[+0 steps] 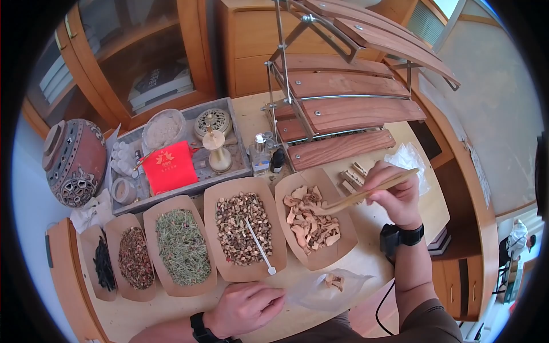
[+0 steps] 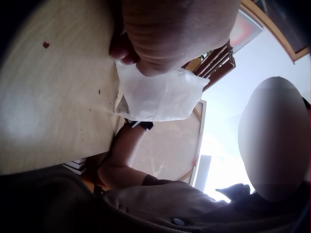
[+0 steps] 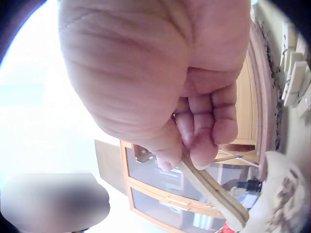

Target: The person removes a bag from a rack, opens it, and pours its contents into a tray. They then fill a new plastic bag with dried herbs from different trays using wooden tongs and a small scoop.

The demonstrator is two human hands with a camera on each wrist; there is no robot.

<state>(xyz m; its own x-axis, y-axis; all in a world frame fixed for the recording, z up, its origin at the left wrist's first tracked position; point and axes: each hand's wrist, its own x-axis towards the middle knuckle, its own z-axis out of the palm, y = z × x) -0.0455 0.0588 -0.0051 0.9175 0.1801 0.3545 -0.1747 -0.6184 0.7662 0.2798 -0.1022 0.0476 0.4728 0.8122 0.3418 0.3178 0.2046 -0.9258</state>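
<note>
My right hand pinches a long pale wooden tool, its far end over the dried tan slices in the rightmost paper tray. In the right wrist view the thumb and fingers curl round that wooden tool. Low at the table's front edge, my left hand lies beside a clear plastic bag with a few tan pieces inside. The left wrist view has its fingers gripping the edge of the bag.
Paper trays of dark strips, reddish bits, green herb and chopped stems stand leftward, a white spoon on the stems. Behind are a grey tray of incense ware, a slatted wooden rack and wooden clips.
</note>
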